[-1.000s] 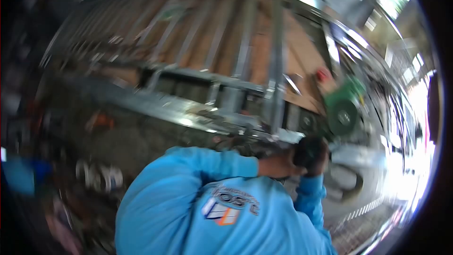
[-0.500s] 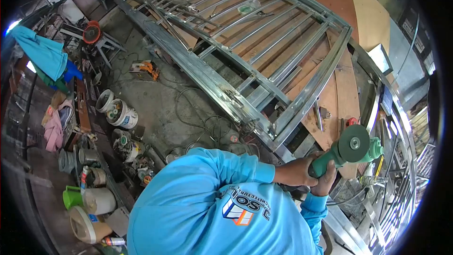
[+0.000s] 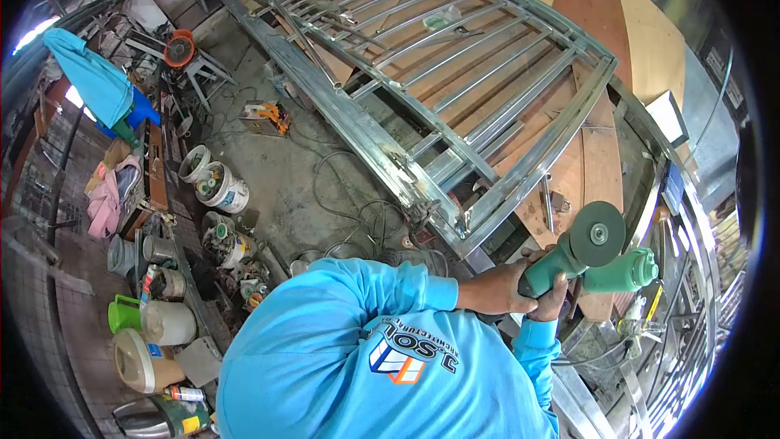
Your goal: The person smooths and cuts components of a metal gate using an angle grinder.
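Observation:
A green angle grinder [image 3: 544,271] with a dark round disc [image 3: 597,233] is held in front of me, to the right of my body, its disc face turned towards me. My left hand [image 3: 497,287] is closed round the grinder body from the left. My right hand [image 3: 551,302] is closed on it from below, its thumb laid up along the green housing. Just behind the disc stands or lies a green bottle [image 3: 615,273], which neither hand touches. A large metal grille frame [image 3: 455,122] of silvery bars spreads out ahead of the hands.
Wooden boards [image 3: 597,171] lie under the frame. Cables [image 3: 341,195] trail over the floor. White buckets [image 3: 223,189], an orange-handled tool [image 3: 268,117] and an orange fan [image 3: 179,50] stand to the left. Metal bars [image 3: 700,276] curve along the right side.
The view has turned a little, so the surroundings sit further right. The grinder has shifted slightly left in the picture, and more of the green bottle shows. Both hands keep their hold.

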The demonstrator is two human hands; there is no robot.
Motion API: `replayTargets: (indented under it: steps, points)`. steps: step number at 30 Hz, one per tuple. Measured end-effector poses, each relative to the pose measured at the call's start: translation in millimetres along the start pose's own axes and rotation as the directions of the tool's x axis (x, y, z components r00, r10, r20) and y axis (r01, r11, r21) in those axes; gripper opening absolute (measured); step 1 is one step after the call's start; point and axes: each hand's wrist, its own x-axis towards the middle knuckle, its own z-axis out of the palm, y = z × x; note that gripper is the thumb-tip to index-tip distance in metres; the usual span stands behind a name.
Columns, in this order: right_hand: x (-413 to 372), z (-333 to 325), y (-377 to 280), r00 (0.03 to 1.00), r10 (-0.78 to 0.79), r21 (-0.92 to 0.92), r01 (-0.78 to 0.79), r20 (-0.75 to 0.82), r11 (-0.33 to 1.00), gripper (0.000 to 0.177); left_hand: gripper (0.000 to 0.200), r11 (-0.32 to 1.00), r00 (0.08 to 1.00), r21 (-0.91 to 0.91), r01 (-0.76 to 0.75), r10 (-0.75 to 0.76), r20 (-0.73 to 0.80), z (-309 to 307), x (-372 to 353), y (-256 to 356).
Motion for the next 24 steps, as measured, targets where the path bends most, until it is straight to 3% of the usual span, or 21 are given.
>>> replayTargets:
  steps: [11,17,20,23,24]
  points:
    - [7.0,23.2,3.0,1.0,0.011,0.007,-0.011,0.003,1.0,0.075,0.082,0.995,0.995,-0.043,-0.086,0.088,0.046,-18.1,-4.1,-11.6]
    - [-2.4,6.8,17.8,0.997,0.055,0.041,-0.053,-0.049,0.998,0.073,0.091,0.999,0.998,-0.043,-0.027,0.03,0.063,-18.1,-8.3,-11.8]
    - [-3.3,9.6,12.4,0.997,0.011,0.072,-0.005,-0.075,0.997,0.072,0.099,0.989,0.989,0.126,0.081,-0.095,0.116,-21.7,-17.0,1.0]
    - [-6.0,-3.0,7.0,0.992,0.036,0.176,-0.014,-0.124,0.984,0.071,0.097,0.943,0.986,0.317,-0.103,0.055,0.157,-28.4,-48.1,26.9]
    - [-8.5,-9.6,2.4,0.988,0.064,0.212,-0.033,-0.141,0.977,0.071,0.092,0.917,0.949,0.329,-0.226,0.13,0.288,-41.7,-60.1,38.8]
